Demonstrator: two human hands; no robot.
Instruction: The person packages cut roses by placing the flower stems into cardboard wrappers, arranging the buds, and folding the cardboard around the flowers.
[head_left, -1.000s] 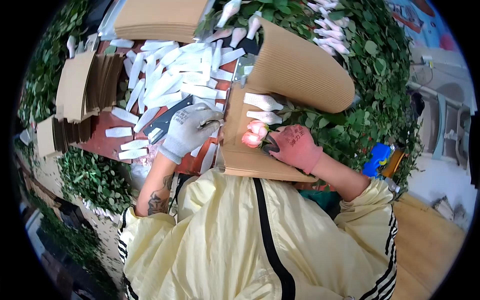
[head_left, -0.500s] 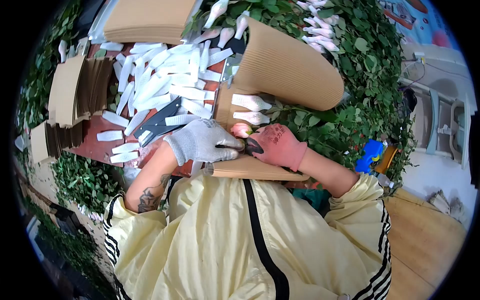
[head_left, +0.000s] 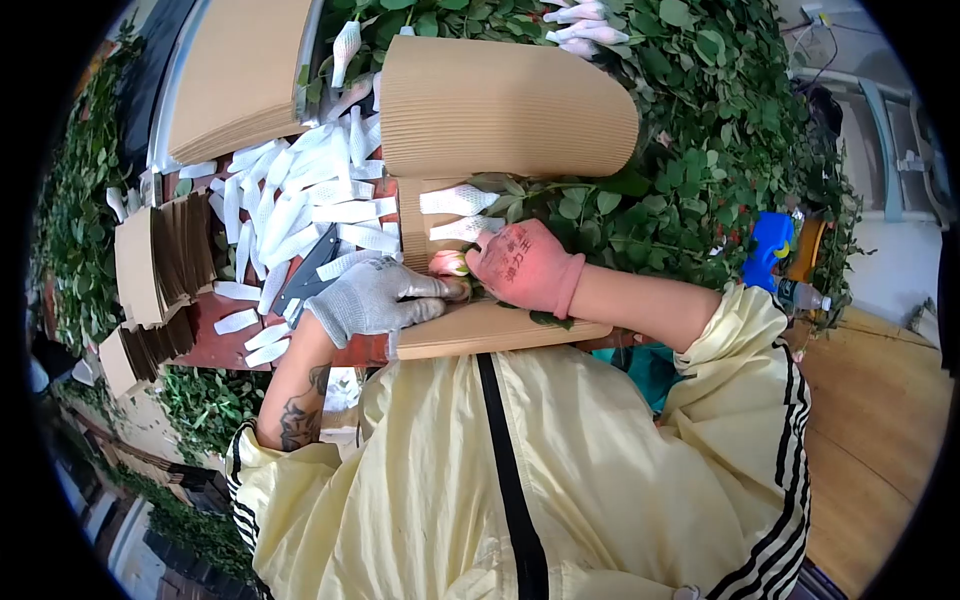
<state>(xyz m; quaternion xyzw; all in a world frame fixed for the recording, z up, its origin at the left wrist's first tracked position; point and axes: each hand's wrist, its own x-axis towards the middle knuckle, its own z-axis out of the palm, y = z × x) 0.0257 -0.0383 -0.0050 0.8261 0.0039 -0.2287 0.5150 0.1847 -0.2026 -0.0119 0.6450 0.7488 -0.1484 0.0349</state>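
A pink rose [head_left: 449,263] lies on its side between my hands, its head toward the left. My right hand [head_left: 525,268], in a pink glove with dark writing, is closed at the base of its head; the stem is hidden. My left hand [head_left: 385,297], in a grey-white glove, is closed with thumb and fingertips together just below the bloom. What its tips pinch is hidden. Two buds in white mesh sleeves, an upper sleeved bud [head_left: 458,200] and a lower sleeved bud [head_left: 465,229], lie beyond on corrugated cardboard [head_left: 415,215]. Beneath my hands is a folded cardboard edge [head_left: 490,330].
A bent corrugated sheet [head_left: 510,105] rises behind the buds. Loose white mesh sleeves [head_left: 290,205] pile at left around a dark tool [head_left: 308,265]. Cardboard stacks [head_left: 235,75] stand farther back. Leafy stems [head_left: 700,170] fill the right, near a blue object [head_left: 768,250].
The view has shifted, so the table appears farther left. My right hand has risen slightly relative to the left, and a little gap shows between them. The rose stays between both hands.
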